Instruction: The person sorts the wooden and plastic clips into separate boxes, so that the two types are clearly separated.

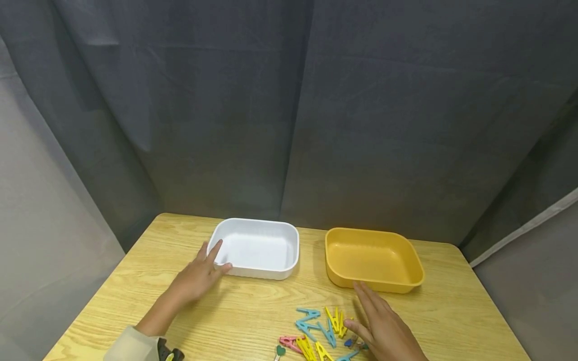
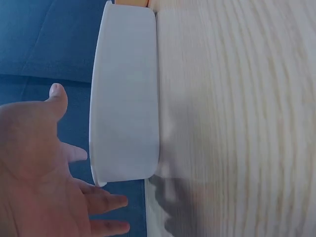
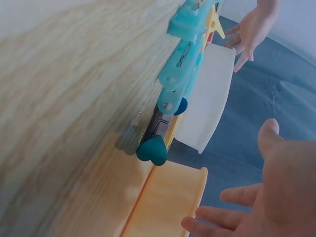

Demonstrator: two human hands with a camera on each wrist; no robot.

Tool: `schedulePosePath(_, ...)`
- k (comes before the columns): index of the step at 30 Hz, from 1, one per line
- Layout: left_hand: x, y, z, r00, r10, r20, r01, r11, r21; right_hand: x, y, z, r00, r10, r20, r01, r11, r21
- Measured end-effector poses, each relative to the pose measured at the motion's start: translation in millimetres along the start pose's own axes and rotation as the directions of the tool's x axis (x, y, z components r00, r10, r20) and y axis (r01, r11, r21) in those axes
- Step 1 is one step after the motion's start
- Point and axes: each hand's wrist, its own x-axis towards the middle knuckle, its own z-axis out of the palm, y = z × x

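Two hands are held apart, nothing gripped: the left hand [image 1: 198, 278] by the white tray [image 1: 257, 250], far left; the right hand [image 1: 384, 328] beside scattered pegs [image 1: 331, 340], near centre, below the yellow tray [image 1: 375, 255], far right. Pegs are best pinched singly.

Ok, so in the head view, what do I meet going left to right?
Beige sleeve, left hand, white tray, yellow tray. Clothespins and right hand overlap the trays' span, so they're left out.

Clothespins [image 1: 329, 335] lie in front of two trays [image 1: 374, 285].
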Motion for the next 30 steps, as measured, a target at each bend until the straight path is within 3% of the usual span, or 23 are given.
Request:
schedulePosePath(12, 15.7, -15.7, 4.4, 1.000, 0.012, -0.003, -0.012, 0.978, -0.209, -0.9, 1.1, 1.1, 0.996, 0.057, 0.065, -0.059, 0.998, 0.032)
schedulePosePath(20, 24.0, -23.5, 7.6, 1.000, 0.000, -0.002, 0.000, 0.949, -0.315, 1.7, 4.0, 2.5, 0.990, 0.072, 0.122, -0.087, 0.988, 0.126)
schedulePosePath(30, 33.9, -36.3, 13.3, 1.000, 0.030, -0.005, -0.029, 0.886, -0.462, 3.1, 9.7, 4.7, 0.976, 0.097, 0.195, -0.144, 0.960, 0.241)
